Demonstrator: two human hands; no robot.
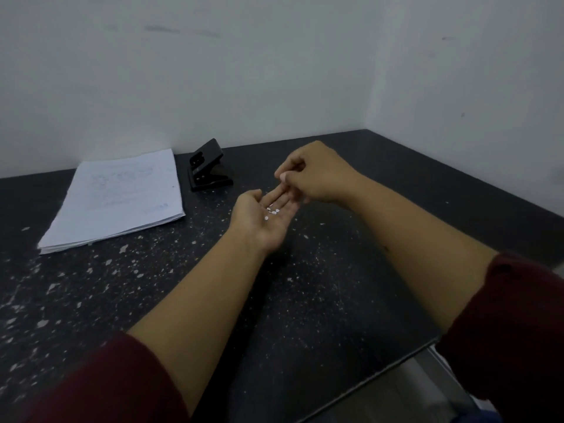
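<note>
While the left hand (262,218) lies palm up, fingers straight and relaxed, above the middle of the dark speckled worktop (335,285), a few white paper dots (272,211) rest loose in its palm. The right hand (314,175) hovers just over the left fingertips, thumb and forefinger drawn into a pinch; whether a dot sits between them cannot be told. A black hole punch (207,170) stands near the back edge, just beside a stack of paper (119,199) toward the back left corner. Nothing walls the dots in. A tilt of the palm or a brush from the right fingers could scatter them onto the worktop, where its pale flecks would likely hide them.
</note>
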